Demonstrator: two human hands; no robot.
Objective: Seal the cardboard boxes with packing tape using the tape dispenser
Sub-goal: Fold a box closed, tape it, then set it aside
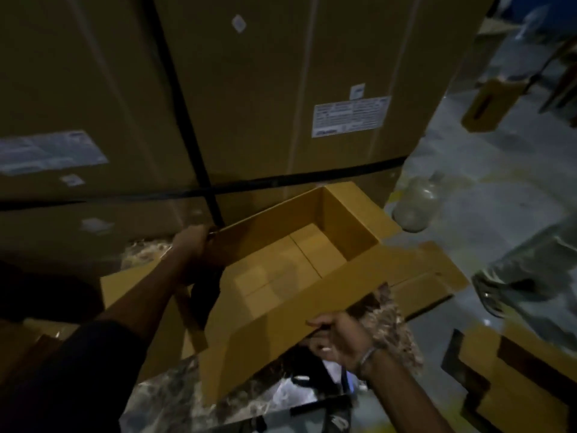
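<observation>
The left hand (195,245) gripped the far-left end of the open box (290,273), fingers curled over the rim where the long back wall met the short end. The box hung in the air between the two hands, carried by nothing else, in front of a stack of big cartons (249,89) bound with a black strap (187,120). Its long axis ran from the near left to the far right, tilted so that the mouth faced up and toward the camera. Both hands sat at its near-left half, the far-right end free and nearest the bottom edge of the stack.

The box was yellow-brown cardboard, empty, with its top flaps standing out: one long flap (312,307) hung forward along the near side, another (368,210) stood off the far-right end. Inside, the bottom flaps met along a seam (307,254); whether tape lay on it could not be told in the dim light.

The right hand (335,337) pinched the lower edge of the near flap, thumb on top and fingers beneath, a bracelet (367,359) at the wrist. No tape dispenser could be made out, so the next move likely called for setting the box down and folding the flaps shut before any taping.

Farther right, on the floor, lay a flattened carton (431,276) and a clear bottle (415,207).
</observation>
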